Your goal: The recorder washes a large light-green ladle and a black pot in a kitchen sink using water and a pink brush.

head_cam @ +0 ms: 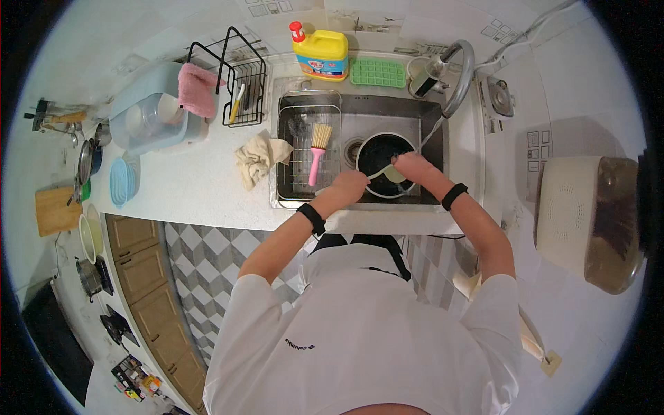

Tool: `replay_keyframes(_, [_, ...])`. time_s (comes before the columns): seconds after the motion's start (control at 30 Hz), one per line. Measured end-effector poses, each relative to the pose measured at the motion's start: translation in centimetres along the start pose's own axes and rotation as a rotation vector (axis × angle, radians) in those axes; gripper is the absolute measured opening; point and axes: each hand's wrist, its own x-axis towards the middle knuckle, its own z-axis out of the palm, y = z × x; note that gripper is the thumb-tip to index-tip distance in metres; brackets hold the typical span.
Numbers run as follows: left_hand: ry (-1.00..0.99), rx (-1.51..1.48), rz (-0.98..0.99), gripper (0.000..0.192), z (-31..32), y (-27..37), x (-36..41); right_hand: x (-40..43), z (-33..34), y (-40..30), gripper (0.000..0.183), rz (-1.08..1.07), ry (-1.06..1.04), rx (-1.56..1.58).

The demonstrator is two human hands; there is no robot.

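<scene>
Over the right side of the steel sink point(430, 111), my left hand point(350, 187) is closed on the handle of a pale ladle or large spoon point(395, 174). My right hand point(413, 165) is at its bowl end, fingers bent against it; what lies under them is hidden. Beneath both hands stands a dark-lined pot or basin with a white rim point(377, 147). Water runs from the curved faucet point(463, 78) beside my right hand. A pink-handled brush point(317, 155) lies on the wire rack point(298, 116) in the sink's left part.
A crumpled beige cloth point(258, 158) touches the sink's left edge. Behind the sink stand a yellow detergent jug point(324, 54) and a green tray point(377, 72). To the left are a black wire rack point(248, 111), a pink towel point(197, 93), a lidded plastic bin point(150, 122) and blue collapsible basins point(122, 182).
</scene>
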Motion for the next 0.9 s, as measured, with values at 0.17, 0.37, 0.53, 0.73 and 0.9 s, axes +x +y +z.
replay_keyframes(0.17, [0.05,0.068,-0.03,0.015,0.6,-0.7,0.1,-1.9,1.2,1.7,0.039,0.108,0.283,0.822])
replay_keyframes(0.37, [0.149,0.161,-0.207,0.02,0.0,1.0,-0.5,-2.4,0.2,0.3,0.045,0.38,0.411,1.242])
replay_keyframes(0.53, [0.369,0.195,-0.135,0.023,1.0,2.8,-0.1,-0.7,-1.1,-2.6,0.066,0.784,0.633,0.814])
replay_keyframes(0.73, [0.398,0.239,-0.119,0.022,1.9,3.5,0.2,-0.5,0.9,-2.7,0.049,1.161,0.713,1.093])
replay_keyframes(0.9, [0.43,0.368,-0.08,0.019,2.4,3.9,-0.2,-2.3,-2.7,-5.1,0.061,1.166,0.43,0.816])
